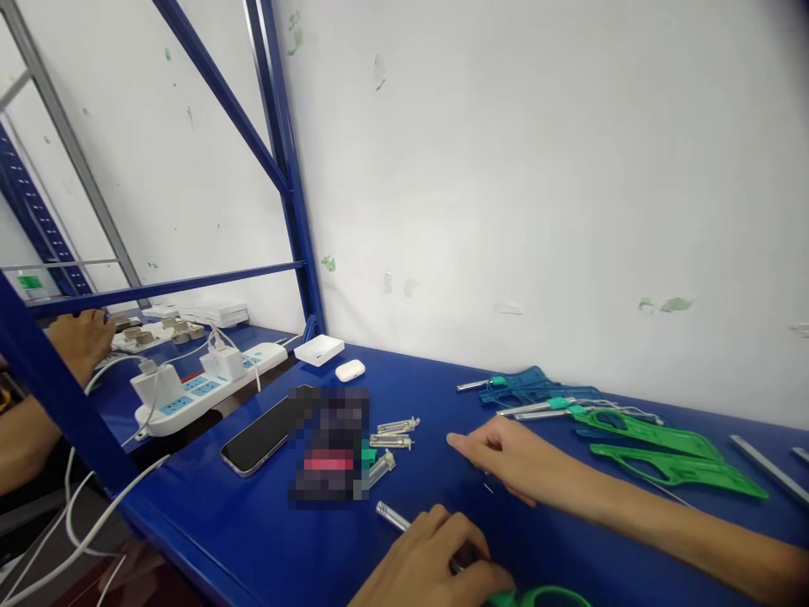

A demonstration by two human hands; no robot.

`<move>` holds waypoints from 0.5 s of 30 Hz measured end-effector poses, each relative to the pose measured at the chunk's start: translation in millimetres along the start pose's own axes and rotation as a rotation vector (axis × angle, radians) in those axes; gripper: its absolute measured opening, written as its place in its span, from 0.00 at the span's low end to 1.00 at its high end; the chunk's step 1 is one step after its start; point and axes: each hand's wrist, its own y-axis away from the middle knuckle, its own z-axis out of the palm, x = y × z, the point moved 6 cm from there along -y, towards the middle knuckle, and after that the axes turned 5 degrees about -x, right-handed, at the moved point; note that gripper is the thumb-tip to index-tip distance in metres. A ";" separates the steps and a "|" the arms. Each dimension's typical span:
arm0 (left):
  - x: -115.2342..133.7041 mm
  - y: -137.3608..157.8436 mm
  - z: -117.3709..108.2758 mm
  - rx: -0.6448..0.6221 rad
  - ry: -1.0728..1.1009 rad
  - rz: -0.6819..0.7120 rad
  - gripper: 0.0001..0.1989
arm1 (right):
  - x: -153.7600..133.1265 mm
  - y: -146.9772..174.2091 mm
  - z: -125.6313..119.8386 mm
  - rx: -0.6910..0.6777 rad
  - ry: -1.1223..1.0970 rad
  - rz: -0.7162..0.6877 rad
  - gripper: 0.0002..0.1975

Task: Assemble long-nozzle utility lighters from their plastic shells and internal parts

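My left hand [436, 561], at the bottom of the view, is closed around a silver tube [393, 516]. The tube's end sticks out to the left past my fingers. By my fingertips, part of a green plastic piece with a loop [549, 597] shows, cut off by the frame edge. My right hand [502, 455] hovers over or rests on the blue table, fingers curled under and thumb pointing left. A tiny thin metal bit [489, 487] shows just below it; whether my fingers hold anything is hidden. Several small clear plastic parts [392, 440] lie left of my right hand.
Green gun-shaped plastic pieces [676, 472], blue ones [537, 386] and silver tubes [534, 411] lie right and behind. A phone [269, 434], white earbud case [350, 370], white box [319, 349] and power strip [208, 388] sit left. Another person's hand [82, 341] is beyond the blue post [56, 396].
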 end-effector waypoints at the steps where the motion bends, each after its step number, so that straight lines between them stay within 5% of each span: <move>1: 0.2 -0.3 -1.0 -0.020 0.002 -0.009 0.15 | -4.3 -7.7 -5.6 0.007 0.018 0.011 0.24; 5: 4.3 -4.1 -14.3 -0.110 0.030 -0.052 0.14 | -74.2 -70.4 -15.0 0.024 0.005 -0.019 0.16; 11: 6.0 -19.6 -20.0 -0.318 0.095 -0.280 0.13 | -267.3 -165.5 25.6 -0.065 -0.192 -0.270 0.20; 15: -3.3 -19.4 -16.6 -0.355 0.181 -0.505 0.24 | -307.0 -178.5 29.9 -0.076 -0.276 -0.403 0.19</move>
